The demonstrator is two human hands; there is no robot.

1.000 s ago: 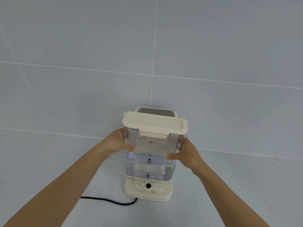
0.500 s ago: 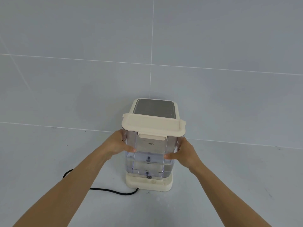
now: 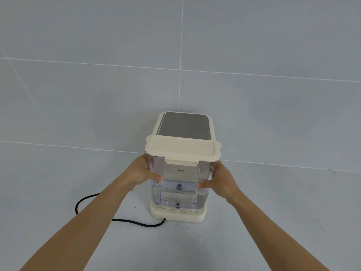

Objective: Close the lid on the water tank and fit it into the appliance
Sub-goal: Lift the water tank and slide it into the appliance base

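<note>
Two bare arms reaching forward from the bottom edge. Left hand (image 3: 139, 173) wrapped on the left side of the clear water tank (image 3: 178, 185), thumb on the front. Right hand (image 3: 220, 181) wrapped on the right side the same way. Both gripping the tank, not let go.

Tank upright, down on the cream base (image 3: 178, 215) of the appliance (image 3: 184, 126), pressed close to the tall body behind. Cream lid (image 3: 182, 148) flat on top, front clip (image 3: 181, 163) down, so probably shut. Some water inside.

Black power cord (image 3: 117, 218) curling out on the grey floor (image 3: 58, 192) to the left. Tiled wall (image 3: 97, 75) far behind.

Could go wrong: tank not pushed all the way down, so leaking at the bottom. A tilt or hard shove could slosh the water or tip the whole thing. Letting go too soon could leave it crooked.

Hard to see: the joint under the tank, the fingers behind the tank, the back of the lid, and the small words on the front.
</note>
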